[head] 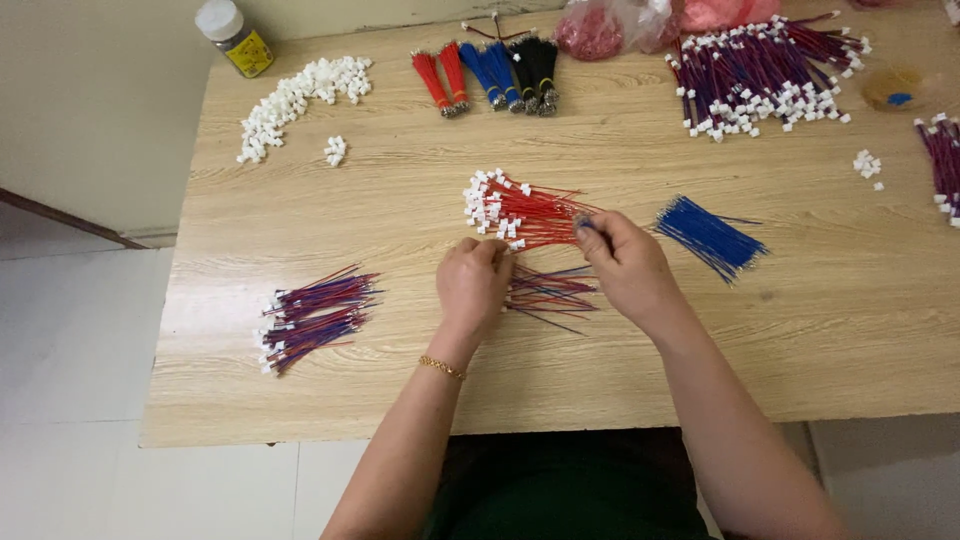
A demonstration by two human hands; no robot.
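Red wires tipped with small white plastic connectors point(515, 208) lie fanned at the centre of the light wood-grain table point(650, 370), connector ends toward ten o'clock, apparently so each plug can be picked singly. My right hand point(628, 265) pinches the tail ends of this fan between thumb and fingers, closed on the wires. My left hand point(473, 283) is curled, fingertips at the nearest connectors; whether it grips one I cannot tell. Beneath both hands rests a loose sheaf of mixed red and blue wires point(548, 293). At three o'clock lies a bundle of bare blue wires point(710, 234); at eight o'clock, a pile of red-and-blue wires with connectors point(312, 315). Toward eleven o'clock sits a heap of loose white connectors point(295, 100); toward one o'clock, a larger heap of connector-fitted wires point(765, 72).
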